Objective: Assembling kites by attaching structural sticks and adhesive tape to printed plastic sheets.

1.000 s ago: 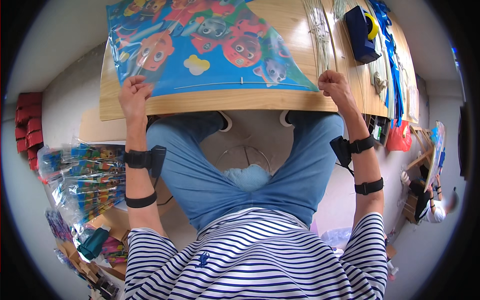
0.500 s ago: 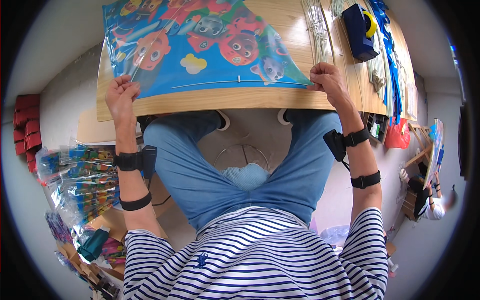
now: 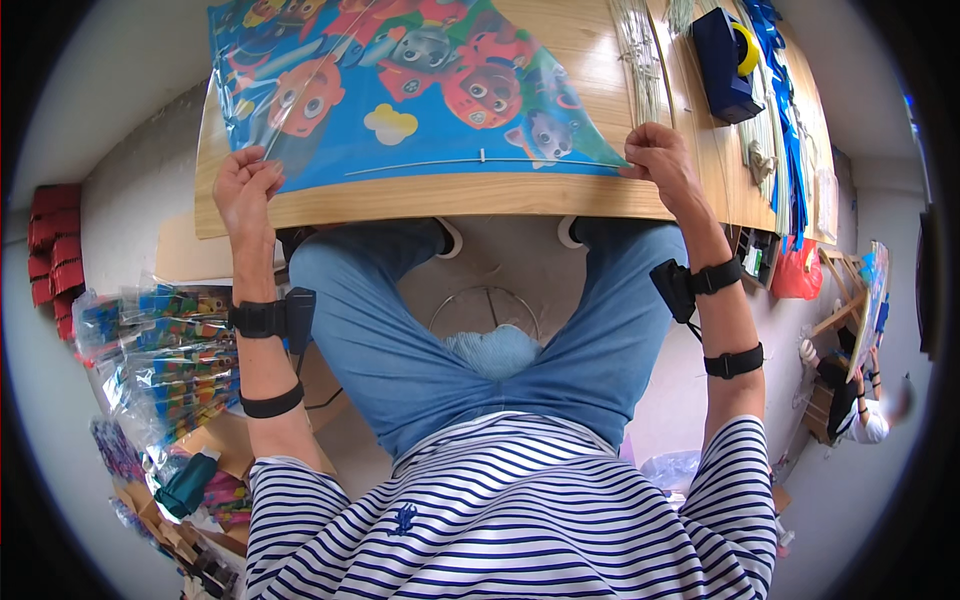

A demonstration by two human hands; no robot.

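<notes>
A thin, glossy plastic sheet [image 3: 420,105], shaped like a kite sail and printed with cartoon animals on blue, lies on the wooden table. Along its near edge runs a slim white rod [image 3: 420,165] with a small white clip [image 3: 482,156] near its middle. At the near left corner, my left hand [image 3: 245,190] pinches the sheet between thumb and fingers. My right hand [image 3: 662,165] pinches the tapering right corner, where the rod's end reaches; whether the rod itself is between those fingers is hidden. Between the two hands the near edge looks stretched fairly straight.
The wooden table [image 3: 450,195] bears bundled thin rods [image 3: 637,60], a dark blue tape dispenser [image 3: 725,70] with yellow tape, and blue strips [image 3: 795,170] on the right. Packed printed plastic pieces [image 3: 170,350] lie at left. A red bag [image 3: 797,270] hangs right; another person [image 3: 865,415] works farther right.
Both hands keep their pinches on the two corners. The view has shifted very slightly; otherwise the sheet and rod look the same.
</notes>
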